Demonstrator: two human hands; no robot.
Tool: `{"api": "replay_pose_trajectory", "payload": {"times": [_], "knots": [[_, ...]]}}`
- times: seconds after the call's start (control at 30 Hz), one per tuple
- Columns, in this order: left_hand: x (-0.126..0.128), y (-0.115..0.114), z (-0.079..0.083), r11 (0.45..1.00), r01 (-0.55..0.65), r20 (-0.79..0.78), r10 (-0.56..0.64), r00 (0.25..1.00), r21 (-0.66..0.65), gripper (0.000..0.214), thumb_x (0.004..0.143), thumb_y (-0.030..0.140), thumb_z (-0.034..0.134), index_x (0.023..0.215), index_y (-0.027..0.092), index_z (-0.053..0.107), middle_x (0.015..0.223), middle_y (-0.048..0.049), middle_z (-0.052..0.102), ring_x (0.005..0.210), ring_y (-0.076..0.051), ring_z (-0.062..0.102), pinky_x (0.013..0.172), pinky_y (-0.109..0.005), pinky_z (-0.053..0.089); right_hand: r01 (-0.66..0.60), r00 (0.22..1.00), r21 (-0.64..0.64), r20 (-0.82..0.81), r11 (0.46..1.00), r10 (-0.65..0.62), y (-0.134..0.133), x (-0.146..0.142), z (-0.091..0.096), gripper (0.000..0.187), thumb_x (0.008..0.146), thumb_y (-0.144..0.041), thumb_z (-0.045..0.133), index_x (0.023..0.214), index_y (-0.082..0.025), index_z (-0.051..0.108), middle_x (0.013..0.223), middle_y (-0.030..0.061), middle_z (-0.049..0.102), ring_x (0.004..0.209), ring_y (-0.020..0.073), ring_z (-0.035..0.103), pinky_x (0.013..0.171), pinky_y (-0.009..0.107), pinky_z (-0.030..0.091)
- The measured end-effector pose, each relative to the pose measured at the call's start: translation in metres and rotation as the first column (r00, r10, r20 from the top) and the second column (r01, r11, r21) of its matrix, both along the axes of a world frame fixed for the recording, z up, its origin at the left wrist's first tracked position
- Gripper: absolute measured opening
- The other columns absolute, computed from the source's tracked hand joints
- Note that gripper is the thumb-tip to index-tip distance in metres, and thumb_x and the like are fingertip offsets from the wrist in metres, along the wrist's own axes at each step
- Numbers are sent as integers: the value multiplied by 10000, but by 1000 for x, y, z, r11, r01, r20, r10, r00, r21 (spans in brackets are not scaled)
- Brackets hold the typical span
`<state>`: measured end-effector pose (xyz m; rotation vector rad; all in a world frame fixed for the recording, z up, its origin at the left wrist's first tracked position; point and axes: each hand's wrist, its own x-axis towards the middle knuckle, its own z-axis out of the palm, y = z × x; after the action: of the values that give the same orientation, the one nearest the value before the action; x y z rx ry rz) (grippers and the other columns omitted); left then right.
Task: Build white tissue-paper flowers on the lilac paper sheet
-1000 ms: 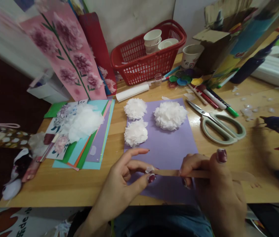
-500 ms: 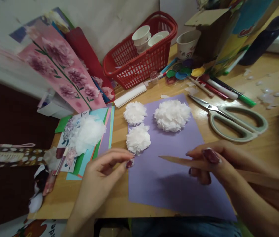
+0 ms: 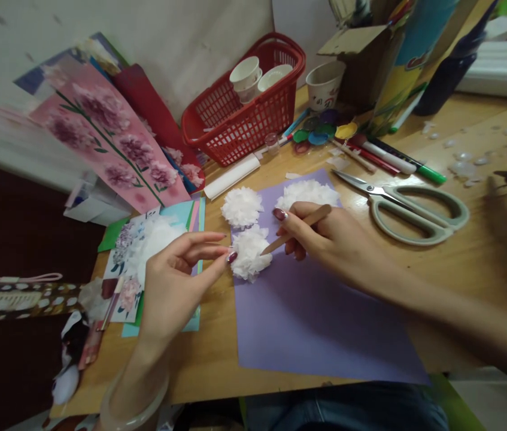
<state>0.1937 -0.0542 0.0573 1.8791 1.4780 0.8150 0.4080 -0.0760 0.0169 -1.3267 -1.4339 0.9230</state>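
A lower-left white paper flower (image 3: 248, 263) lies on a purple sheet of paper (image 3: 307, 335). At its left edge is my left hand (image 3: 185, 269), with thumb and fingertips pinched together at the petals. My right hand (image 3: 320, 239) grips a pointed wooden stick (image 3: 295, 230) like a pencil, and its tip touches that flower's right side. Another white paper flower (image 3: 241, 207) sits just above. A larger white paper flower (image 3: 309, 193) at the upper right is partly hidden behind my right hand.
Grey-handled scissors (image 3: 408, 209) lie right of the sheet. Behind are a red basket (image 3: 244, 120) with white cups, several markers (image 3: 397, 158) and paint pots (image 3: 320, 134). Coloured papers (image 3: 179, 209) with white tissue (image 3: 157, 239) lie left, below a pink flower picture (image 3: 114, 143).
My right hand has moved up and left with the stick, bringing its tip onto the lower-left flower. My left hand has shifted slightly up to that flower's edge. The view has tilted a little.
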Motion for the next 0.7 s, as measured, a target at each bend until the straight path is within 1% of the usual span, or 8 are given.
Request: {"api": "replay_pose_trajectory", "payload": {"times": [0.1,0.2,0.33,0.47,0.57,0.63,0.7], "knots": [[1,0,1,1000,24,-34,-25,999,-18,154,764,230,766,914,210,734,862,-10,774,815,-167,735,756,-253,592,4,1000,20,-28,1000,-4,3,-1,-4,585,942,-631,404,634,-174,603,559,19,627,504,118,559,549,275,391],[5,1,1,997,66,-98,-69,993,-28,74,780,225,740,850,209,759,856,-15,778,817,-175,727,775,-274,590,-4,999,34,-42,999,5,7,-2,-13,593,951,-623,394,626,-174,604,586,24,631,529,120,569,549,269,388],[14,6,-1,988,150,-191,-151,970,-19,83,790,220,706,829,229,779,844,-14,779,826,-182,713,797,-297,572,-38,994,51,-96,998,43,12,-3,-24,595,950,-613,408,624,-166,629,627,31,629,557,123,580,559,267,399],[21,14,-2,975,218,-229,-203,952,44,112,794,191,687,818,246,781,858,-4,771,837,-173,688,801,-295,542,-79,984,28,-160,996,83,13,-3,-25,515,965,-537,435,655,-173,625,629,19,637,569,122,596,568,260,410],[23,19,0,981,189,-250,-172,953,48,95,792,212,696,828,239,780,842,-6,766,810,-172,669,782,-296,518,-77,989,34,-121,996,81,7,-3,-22,413,973,-437,454,680,-182,594,617,8,638,563,122,589,544,250,386],[24,21,0,988,156,-258,-146,955,19,88,783,249,714,843,230,776,822,-8,759,777,-172,650,747,-294,503,-97,992,87,-72,992,103,-1,-2,-22,332,964,-381,479,725,-184,599,628,4,641,561,120,578,533,243,373],[27,22,-1,988,152,-259,-152,954,-22,113,771,269,725,864,220,767,816,-12,752,760,-172,636,723,-292,490,-148,988,167,-16,975,153,-10,-1,-24,248,960,-332,495,802,-186,618,664,4,655,567,116,568,536,236,374]]}}
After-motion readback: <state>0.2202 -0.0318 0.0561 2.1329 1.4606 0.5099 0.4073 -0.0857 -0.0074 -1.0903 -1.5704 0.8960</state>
